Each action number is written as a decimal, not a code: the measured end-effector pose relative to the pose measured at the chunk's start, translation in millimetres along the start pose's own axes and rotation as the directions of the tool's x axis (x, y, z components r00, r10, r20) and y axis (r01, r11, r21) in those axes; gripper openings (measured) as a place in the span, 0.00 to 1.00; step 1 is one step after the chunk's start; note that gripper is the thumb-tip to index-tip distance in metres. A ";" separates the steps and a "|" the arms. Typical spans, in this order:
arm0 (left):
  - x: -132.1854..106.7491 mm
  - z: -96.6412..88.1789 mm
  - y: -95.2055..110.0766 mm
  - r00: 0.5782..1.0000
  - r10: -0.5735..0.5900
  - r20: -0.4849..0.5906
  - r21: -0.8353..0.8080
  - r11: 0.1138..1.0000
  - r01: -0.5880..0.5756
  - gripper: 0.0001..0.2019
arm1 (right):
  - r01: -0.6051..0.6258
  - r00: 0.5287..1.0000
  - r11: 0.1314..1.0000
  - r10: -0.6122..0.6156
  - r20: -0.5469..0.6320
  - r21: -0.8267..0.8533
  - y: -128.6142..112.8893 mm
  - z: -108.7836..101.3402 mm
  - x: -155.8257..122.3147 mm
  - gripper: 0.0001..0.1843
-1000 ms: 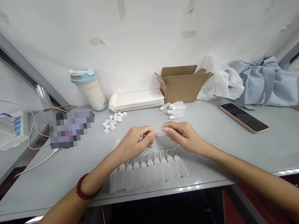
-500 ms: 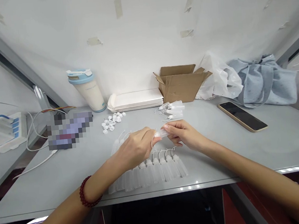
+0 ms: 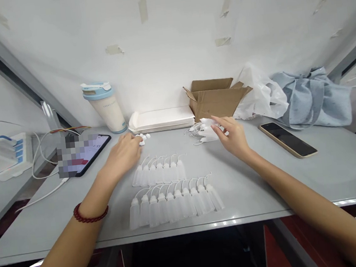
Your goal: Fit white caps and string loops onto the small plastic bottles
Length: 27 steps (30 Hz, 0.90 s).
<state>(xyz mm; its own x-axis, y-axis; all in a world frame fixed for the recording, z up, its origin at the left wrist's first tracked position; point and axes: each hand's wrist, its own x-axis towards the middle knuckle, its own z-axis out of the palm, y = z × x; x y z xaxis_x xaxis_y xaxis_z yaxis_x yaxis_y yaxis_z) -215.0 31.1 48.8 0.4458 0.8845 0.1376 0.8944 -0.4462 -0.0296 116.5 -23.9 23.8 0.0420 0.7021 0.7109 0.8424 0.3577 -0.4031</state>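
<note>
My left hand (image 3: 124,154) is over the small white caps (image 3: 146,136) at the left back of the table, fingers bent together and fingertips partly hidden; whether a cap is between them I cannot make out. My right hand (image 3: 233,136) reaches to a loose pile of translucent squeeze bottles (image 3: 209,134), thumb and forefinger apart around the end of one. In front, capped bottles with thin tethers lie side by side in two rows, a back row (image 3: 159,174) and a longer front row (image 3: 171,207).
A tumbler (image 3: 108,108), a stack of white trays (image 3: 164,117), an open cardboard box (image 3: 214,102), a plastic bag (image 3: 259,94) and a blue cloth bag (image 3: 316,99) stand along the wall. One phone (image 3: 288,139) lies at right, another phone (image 3: 94,152) with a cable at left.
The bottle both hands held is out of them, and the back row now shows in full. My left hand has moved left to the caps, my right hand right and back to the loose bottles.
</note>
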 end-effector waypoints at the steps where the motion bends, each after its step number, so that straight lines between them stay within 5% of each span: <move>1: 1.2 1.8 -4.0 0.999 -0.010 0.036 0.010 1.000 0.010 0.15 | 0.034 0.999 0.998 -0.034 0.009 -0.051 7.9 2.2 0.8 0.18; 12: 6.7 9.5 -9.2 0.996 -0.030 0.082 -0.037 0.999 0.033 0.14 | 0.053 0.989 0.994 -0.039 0.141 -0.100 30.3 13.4 -1.6 0.16; 16: 6.9 10.6 -9.6 0.996 -0.049 0.075 -0.024 0.998 0.051 0.15 | 0.067 0.995 0.994 -0.061 0.077 -0.082 9.3 7.5 -2.8 0.16; 18: 6.6 11.5 -8.7 0.996 -0.036 0.087 -0.022 0.999 0.038 0.15 | 0.090 0.984 0.995 -0.096 0.149 0.047 -12.7 0.6 -6.1 0.15; 20: 6.3 12.7 -7.0 0.994 -0.015 0.104 -0.019 1.000 0.017 0.14 | 0.067 0.926 0.969 -0.148 0.346 0.237 -38.2 -6.9 -11.3 0.14; 23: 6.0 14.5 -4.3 0.993 0.007 0.117 -0.014 1.000 -0.006 0.14 | 0.061 0.741 0.921 -0.299 0.600 0.384 -69.7 -14.1 -20.3 0.16; 27: 7.0 16.8 -3.2 0.993 0.020 0.114 -0.009 1.000 -0.019 0.15 | 0.107 0.596 0.924 -0.354 0.720 0.366 -83.2 -12.5 -27.7 0.17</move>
<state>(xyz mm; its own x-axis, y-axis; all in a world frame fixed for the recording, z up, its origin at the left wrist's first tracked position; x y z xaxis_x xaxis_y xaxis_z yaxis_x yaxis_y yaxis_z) -214.1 40.9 33.2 0.4647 0.8851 0.0236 0.8854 -0.4642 -0.0231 52.0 -80.8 44.9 -0.6604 0.7354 0.1519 0.5865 0.6314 -0.5074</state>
